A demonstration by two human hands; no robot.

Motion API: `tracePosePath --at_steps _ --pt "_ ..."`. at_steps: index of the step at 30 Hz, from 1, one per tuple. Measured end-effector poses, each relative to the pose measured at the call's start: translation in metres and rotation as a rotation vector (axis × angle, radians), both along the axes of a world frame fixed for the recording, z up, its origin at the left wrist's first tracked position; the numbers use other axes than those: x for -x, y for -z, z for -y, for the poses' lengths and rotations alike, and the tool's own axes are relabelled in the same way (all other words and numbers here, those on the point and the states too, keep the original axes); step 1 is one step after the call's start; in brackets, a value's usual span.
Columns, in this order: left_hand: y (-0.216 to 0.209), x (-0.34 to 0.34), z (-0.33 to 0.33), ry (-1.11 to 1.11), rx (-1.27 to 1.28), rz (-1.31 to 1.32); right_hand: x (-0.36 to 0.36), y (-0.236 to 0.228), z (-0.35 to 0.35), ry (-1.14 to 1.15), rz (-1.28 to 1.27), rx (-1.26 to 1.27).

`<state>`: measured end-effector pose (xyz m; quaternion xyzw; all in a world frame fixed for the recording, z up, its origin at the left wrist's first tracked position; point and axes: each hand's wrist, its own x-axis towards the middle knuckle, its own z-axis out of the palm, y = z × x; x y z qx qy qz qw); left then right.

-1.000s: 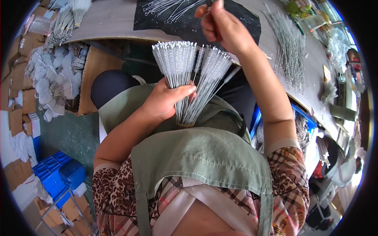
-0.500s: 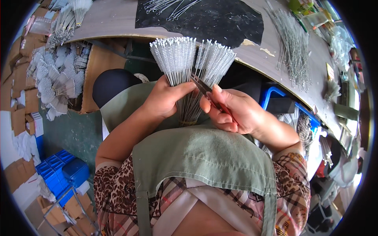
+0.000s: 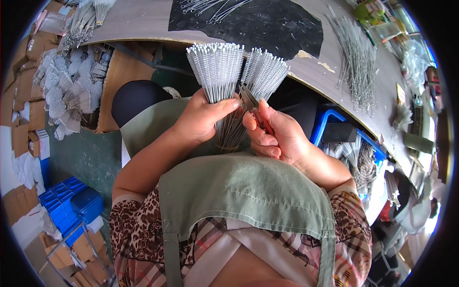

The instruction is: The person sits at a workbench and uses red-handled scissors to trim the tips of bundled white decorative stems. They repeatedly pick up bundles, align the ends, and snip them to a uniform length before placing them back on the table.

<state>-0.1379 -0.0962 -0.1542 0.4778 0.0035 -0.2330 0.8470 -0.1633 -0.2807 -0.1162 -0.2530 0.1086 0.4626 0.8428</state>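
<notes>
My left hand is closed around a bundle of thin wire brushes with pale bristles and small white tips. The bundle fans into two parts, and the smaller right part leans away. A band ties the wire stems near my lap. In my closed right hand are red-handled pliers, their metal jaws slightly parted and pointing up into the gap between the two parts. Whether the jaws touch a wire is too small to tell.
A table runs across the front, bearing a black mat and loose wires. More brush bundles are heaped at left by cardboard. Blue crates stand at lower left; a blue-rimmed bin is under the table at right.
The pliers have turned more upright, and their jaws now show parted. My right hand has drawn slightly left. The left hand keeps its grip on the brushes, whose left part has spread a little.
</notes>
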Motion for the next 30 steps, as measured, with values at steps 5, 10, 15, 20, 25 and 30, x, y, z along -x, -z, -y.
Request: tracePosePath --at_steps 5,10,15,20,25,30 --pt "0.001 -0.001 -0.001 0.009 -0.001 -0.003 0.001 -0.002 -0.003 0.012 0.021 0.036" --pt "0.000 -0.001 -0.001 0.011 0.034 -0.020 0.001 -0.001 -0.002 0.012 0.021 0.037" --pt "0.003 0.000 -0.002 0.003 0.017 -0.022 0.000 -0.003 -0.003 0.019 0.036 0.074" --pt "-0.001 0.000 -0.002 0.005 -0.004 -0.035 0.001 -0.003 -0.005 0.032 0.063 0.117" --pt "-0.002 -0.002 0.003 0.010 0.036 -0.067 -0.012 -0.020 0.004 -0.027 0.384 0.203" --pt "-0.009 0.000 0.007 0.005 0.035 -0.094 -0.108 -0.054 -0.011 0.557 1.659 0.805"
